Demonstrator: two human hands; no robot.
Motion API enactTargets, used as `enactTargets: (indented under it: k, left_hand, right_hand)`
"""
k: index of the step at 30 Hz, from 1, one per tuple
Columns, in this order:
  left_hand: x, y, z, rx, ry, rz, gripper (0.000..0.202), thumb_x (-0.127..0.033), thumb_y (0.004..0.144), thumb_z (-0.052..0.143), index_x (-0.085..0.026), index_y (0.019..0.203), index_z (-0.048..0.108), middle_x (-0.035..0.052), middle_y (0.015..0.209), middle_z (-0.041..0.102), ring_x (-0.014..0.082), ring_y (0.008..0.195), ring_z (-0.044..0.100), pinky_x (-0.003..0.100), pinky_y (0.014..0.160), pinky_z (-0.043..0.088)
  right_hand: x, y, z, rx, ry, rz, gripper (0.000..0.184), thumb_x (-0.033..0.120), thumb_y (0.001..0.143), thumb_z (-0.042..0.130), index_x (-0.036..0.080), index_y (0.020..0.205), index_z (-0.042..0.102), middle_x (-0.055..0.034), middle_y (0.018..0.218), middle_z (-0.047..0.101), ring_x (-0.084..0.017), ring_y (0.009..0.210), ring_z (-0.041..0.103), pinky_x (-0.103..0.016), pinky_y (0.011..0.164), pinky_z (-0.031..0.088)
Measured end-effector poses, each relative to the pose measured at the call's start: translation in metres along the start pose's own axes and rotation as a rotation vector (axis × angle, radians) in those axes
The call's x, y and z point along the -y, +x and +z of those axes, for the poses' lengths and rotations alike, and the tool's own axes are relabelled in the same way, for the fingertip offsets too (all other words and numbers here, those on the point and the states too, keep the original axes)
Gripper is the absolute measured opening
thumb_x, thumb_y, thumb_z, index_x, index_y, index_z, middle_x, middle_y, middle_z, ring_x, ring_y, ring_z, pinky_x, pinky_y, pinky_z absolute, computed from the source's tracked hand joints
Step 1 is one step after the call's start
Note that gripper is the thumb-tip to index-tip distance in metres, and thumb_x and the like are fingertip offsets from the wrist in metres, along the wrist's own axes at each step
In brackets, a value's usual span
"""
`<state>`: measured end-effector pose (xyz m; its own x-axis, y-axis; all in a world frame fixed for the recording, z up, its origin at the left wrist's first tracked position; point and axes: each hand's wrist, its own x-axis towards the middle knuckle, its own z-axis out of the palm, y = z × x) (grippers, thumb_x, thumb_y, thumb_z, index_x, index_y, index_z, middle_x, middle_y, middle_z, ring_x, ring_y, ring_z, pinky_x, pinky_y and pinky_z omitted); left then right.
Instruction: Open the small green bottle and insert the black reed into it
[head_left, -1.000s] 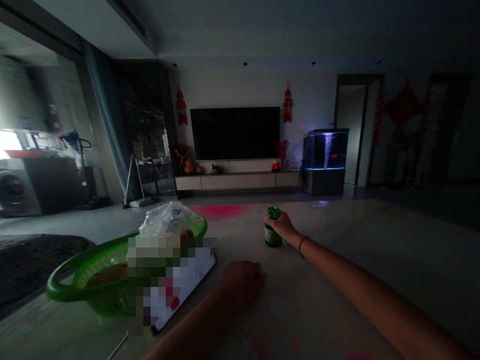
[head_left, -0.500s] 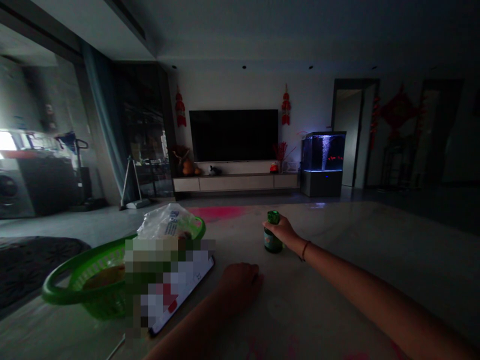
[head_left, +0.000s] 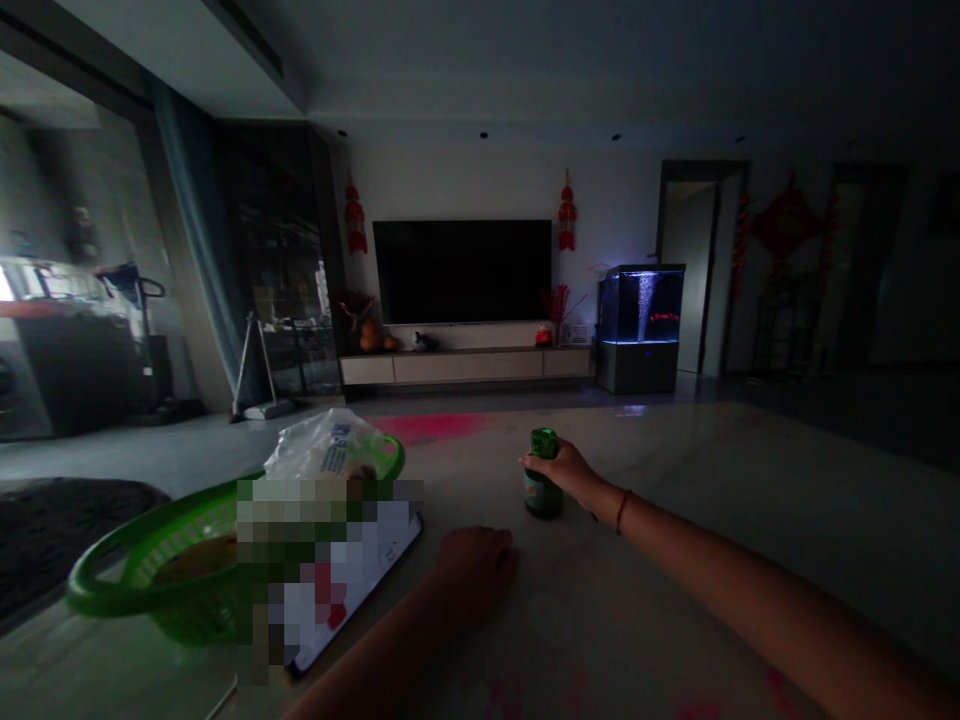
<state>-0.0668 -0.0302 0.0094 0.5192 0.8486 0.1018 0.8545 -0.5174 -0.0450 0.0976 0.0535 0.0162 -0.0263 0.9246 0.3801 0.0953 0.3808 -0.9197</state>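
Note:
A short-looking green glass bottle (head_left: 543, 499) with a pale label stands on the table. My right hand (head_left: 564, 466) is wrapped round its upper part, thumb on the near left side, and the arm reaches in from the lower right. The bottle's shiny green top shows above my fingers. Closer to me, my left hand (head_left: 476, 570) rests on the tabletop with its fingers curled in, and I see nothing in it. A phone (head_left: 390, 545), partly blurred out by blocks, lies to the left of that hand.
A green plastic basket (head_left: 112, 597) holding a clear plastic bag (head_left: 326, 440) stands on the table's left side. Pink stains mark the pale tabletop (head_left: 675, 480). Across the room are a television (head_left: 463, 271), a low cabinet (head_left: 469, 368) and a lit fish tank (head_left: 643, 307).
The bottle has come slightly nearer to me in my right hand. My left hand keeps its place on the table. The whole view has shifted a little.

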Motion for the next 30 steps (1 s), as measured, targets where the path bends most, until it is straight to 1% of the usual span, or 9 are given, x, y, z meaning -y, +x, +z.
enactTargets:
  k: [8, 13, 16, 20, 26, 30]
  left_hand:
    - [-0.002, 0.001, -0.002, 0.0, 0.015, -0.008, 0.032, -0.031, 0.083, 0.029, -0.018, 0.077, 0.057, 0.0072, 0.077, 0.064, 0.021, 0.072, 0.06, 0.028, 0.059, 0.041]
    - [-0.001, 0.001, 0.001, -0.03, 0.015, -0.013, 0.033, -0.031, 0.084, 0.028, -0.018, 0.078, 0.057, 0.007, 0.076, 0.064, 0.0208, 0.071, 0.06, 0.029, 0.06, 0.041]
    - [-0.001, 0.001, 0.002, -0.027, 0.009, -0.013, 0.033, -0.032, 0.084, 0.027, -0.018, 0.078, 0.057, 0.007, 0.076, 0.063, 0.0202, 0.071, 0.059, 0.029, 0.061, 0.041]
    - [-0.002, 0.0, -0.001, -0.021, 0.018, -0.011, 0.033, -0.033, 0.084, 0.028, -0.018, 0.079, 0.057, 0.007, 0.076, 0.063, 0.02, 0.071, 0.059, 0.028, 0.06, 0.041]
    - [-0.002, 0.0, -0.002, 0.01, 0.012, -0.013, 0.034, -0.034, 0.084, 0.027, -0.018, 0.08, 0.057, 0.008, 0.079, 0.064, 0.0202, 0.072, 0.06, 0.028, 0.06, 0.041]
    - [-0.002, 0.001, -0.002, 0.012, 0.011, -0.021, 0.035, -0.034, 0.084, 0.027, -0.018, 0.08, 0.057, 0.0081, 0.078, 0.064, 0.0209, 0.073, 0.06, 0.029, 0.061, 0.041]
  right_hand:
    - [-0.002, -0.014, -0.004, 0.012, 0.023, -0.006, 0.031, 0.038, 0.057, 0.066, 0.017, 0.074, 0.05, 0.001, 0.065, 0.058, -0.012, 0.054, 0.055, -0.029, 0.057, 0.047]
    - [-0.011, -0.021, -0.009, 0.013, -0.048, -0.092, 0.036, 0.033, 0.057, 0.067, 0.018, 0.084, 0.048, 0.0005, 0.074, 0.058, -0.014, 0.065, 0.056, -0.029, 0.064, 0.046]
    - [-0.017, -0.026, -0.011, 0.021, -0.074, -0.109, 0.039, 0.033, 0.057, 0.066, 0.019, 0.088, 0.046, 0.0002, 0.077, 0.058, -0.014, 0.069, 0.056, -0.029, 0.067, 0.045]
    - [-0.021, -0.03, -0.01, -0.016, -0.106, -0.128, 0.039, 0.034, 0.058, 0.065, 0.019, 0.088, 0.045, 0.001, 0.075, 0.056, -0.015, 0.068, 0.055, -0.029, 0.065, 0.045]
    - [-0.022, -0.037, -0.009, -0.11, -0.238, -0.223, 0.04, 0.037, 0.058, 0.064, 0.019, 0.089, 0.045, 0.0005, 0.077, 0.054, -0.016, 0.072, 0.053, -0.03, 0.068, 0.044]
    - [-0.021, -0.041, -0.011, -0.102, -0.291, -0.248, 0.047, 0.036, 0.057, 0.066, 0.019, 0.094, 0.043, -0.0007, 0.083, 0.054, -0.016, 0.076, 0.052, -0.03, 0.071, 0.043]
